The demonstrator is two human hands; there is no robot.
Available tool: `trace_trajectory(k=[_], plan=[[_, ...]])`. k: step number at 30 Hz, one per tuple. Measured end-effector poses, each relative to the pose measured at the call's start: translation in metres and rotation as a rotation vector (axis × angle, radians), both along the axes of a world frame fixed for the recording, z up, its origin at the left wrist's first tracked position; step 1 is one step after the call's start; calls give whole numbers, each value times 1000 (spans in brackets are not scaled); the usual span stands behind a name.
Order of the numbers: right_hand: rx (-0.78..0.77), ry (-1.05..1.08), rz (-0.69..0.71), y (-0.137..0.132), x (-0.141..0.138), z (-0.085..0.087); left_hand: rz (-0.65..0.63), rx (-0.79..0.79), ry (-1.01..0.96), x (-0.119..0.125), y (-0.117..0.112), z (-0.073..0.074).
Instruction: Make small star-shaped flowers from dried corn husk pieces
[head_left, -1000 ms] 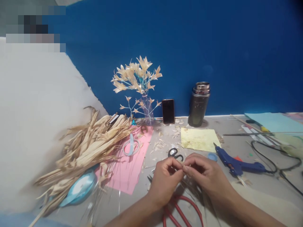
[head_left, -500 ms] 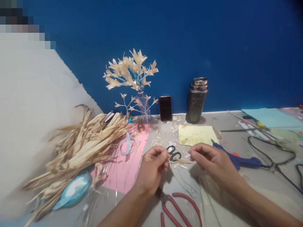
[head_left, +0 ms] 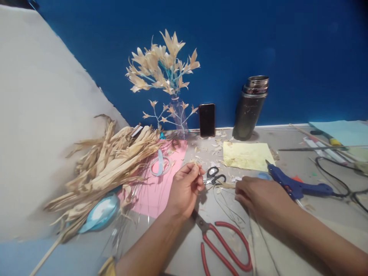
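My left hand (head_left: 188, 184) is raised over the table with thumb and fingertips pinched together. A tiny pale bit shows at the fingertips, too small to name. Lower down, my right hand (head_left: 258, 193) has its fingers bent toward the tabletop; whatever they grip is hidden. Just left of those fingers lies a strip of dry husk (head_left: 225, 185), with thin wires (head_left: 230, 209) curving below it. Small black-handled scissors (head_left: 214, 175) rest between the hands. Large red-handled scissors (head_left: 221, 245) lie nearer to me, their blades partly under my left wrist.
Dry corn husks (head_left: 115, 168) and a blue ribbon roll (head_left: 100, 214) lie left, beside pink paper (head_left: 161, 191). Husk flowers (head_left: 163, 65) stand in a clear bottle (head_left: 179, 120). Behind are a phone (head_left: 207, 120), a flask (head_left: 250, 109) and yellow paper (head_left: 247, 155). A blue glue gun (head_left: 299, 184) with its cord lies right.
My right hand has gone down to the table, its fingers turning downward. My left hand stays pinched and has risen slightly. The whole view has shifted a little.
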State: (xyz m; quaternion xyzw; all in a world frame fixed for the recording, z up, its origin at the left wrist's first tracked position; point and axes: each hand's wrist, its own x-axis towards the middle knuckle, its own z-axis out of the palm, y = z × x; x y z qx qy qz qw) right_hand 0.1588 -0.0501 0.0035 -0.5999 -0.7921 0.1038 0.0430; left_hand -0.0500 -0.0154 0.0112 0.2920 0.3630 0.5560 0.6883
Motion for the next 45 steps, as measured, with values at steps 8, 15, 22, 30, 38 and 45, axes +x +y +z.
trace_trajectory(k=[8,15,22,30,38,45], plan=[[-93,261,33,1,3,12,29,2,-9,-1,-2,3],[-188,381,-18,1,1,10,59,33,-47,-3,-3,9],[-343,488,45,-7,-5,19,59,-13,-85,-4,-2,9],[78,389,-221,14,15,14,54,-3,-56,-3,-2,9],[350,479,-390,22,36,14,32,-7,-33,-2,1,4],[270,552,-142,10,18,10,28,-2,-31,-2,4,1]])
